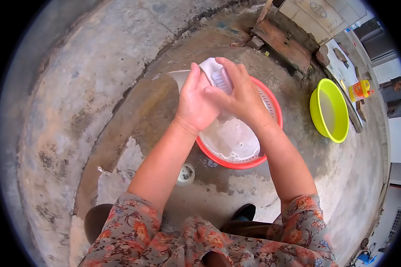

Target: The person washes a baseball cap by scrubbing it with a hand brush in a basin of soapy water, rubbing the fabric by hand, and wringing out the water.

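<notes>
My left hand is palm up with the thumb stretched out, holding a wet white cloth laid over its fingers, which are mostly hidden. Above that palm, my right hand grips a scrub brush whose pale bristles show against the cloth. Most of the brush's body is covered by my right fingers. Both hands are over a red-rimmed basin with a slotted upper wall. Cloudy, sudsy water and a pale, submerged piece of fabric fill it.
A yellow-green basin stands to the right on the concrete, near a yellow-and-orange container. A small round white dish sits close to my feet. Boards and broken bricks lie at the back right. The ground is wet around the red-rimmed basin.
</notes>
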`<state>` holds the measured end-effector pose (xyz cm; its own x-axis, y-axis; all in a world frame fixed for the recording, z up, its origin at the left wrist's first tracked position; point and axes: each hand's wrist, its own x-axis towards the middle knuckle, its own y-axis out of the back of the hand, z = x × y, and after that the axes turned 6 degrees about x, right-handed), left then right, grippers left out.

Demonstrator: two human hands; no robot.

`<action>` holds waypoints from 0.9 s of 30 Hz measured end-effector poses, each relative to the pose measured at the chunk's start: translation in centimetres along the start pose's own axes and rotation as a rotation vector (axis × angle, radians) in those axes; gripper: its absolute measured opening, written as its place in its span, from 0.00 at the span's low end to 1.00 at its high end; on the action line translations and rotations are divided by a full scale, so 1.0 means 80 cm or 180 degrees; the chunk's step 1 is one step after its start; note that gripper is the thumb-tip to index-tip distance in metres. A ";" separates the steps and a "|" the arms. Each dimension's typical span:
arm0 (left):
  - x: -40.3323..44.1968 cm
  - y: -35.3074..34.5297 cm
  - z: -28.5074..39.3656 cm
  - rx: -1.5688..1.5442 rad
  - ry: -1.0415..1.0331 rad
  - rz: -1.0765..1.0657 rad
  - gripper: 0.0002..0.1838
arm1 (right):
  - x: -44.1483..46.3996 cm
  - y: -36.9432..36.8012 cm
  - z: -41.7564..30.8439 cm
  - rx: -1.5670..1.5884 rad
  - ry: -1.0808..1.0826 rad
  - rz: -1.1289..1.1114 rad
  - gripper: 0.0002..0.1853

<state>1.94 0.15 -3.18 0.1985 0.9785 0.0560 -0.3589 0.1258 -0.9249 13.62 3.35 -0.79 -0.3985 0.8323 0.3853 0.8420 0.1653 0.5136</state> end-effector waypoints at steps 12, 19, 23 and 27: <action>0.003 0.018 -0.024 0.1202 0.0160 0.0457 0.25 | 0.014 -0.003 -0.014 0.1594 -0.0772 -0.0184 0.24; -0.009 0.041 -0.017 0.0309 -0.0106 -0.0680 0.18 | -0.030 -0.018 -0.039 -0.0745 0.0277 -0.0517 0.21; -0.002 -0.005 -0.044 -0.0213 0.0436 0.0351 0.21 | 0.002 -0.004 -0.007 -0.1242 -0.0076 0.0259 0.18; 0.006 -0.001 -0.050 0.0263 0.0669 0.0028 0.23 | 0.033 0.036 0.063 -0.0312 -0.0245 0.0727 0.17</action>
<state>5.69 -0.04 -4.59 0.3777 0.9251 -0.0397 -0.4333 0.1387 -0.8905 16.83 8.68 -2.19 -0.1701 0.8805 0.4424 0.8661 -0.0805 0.4934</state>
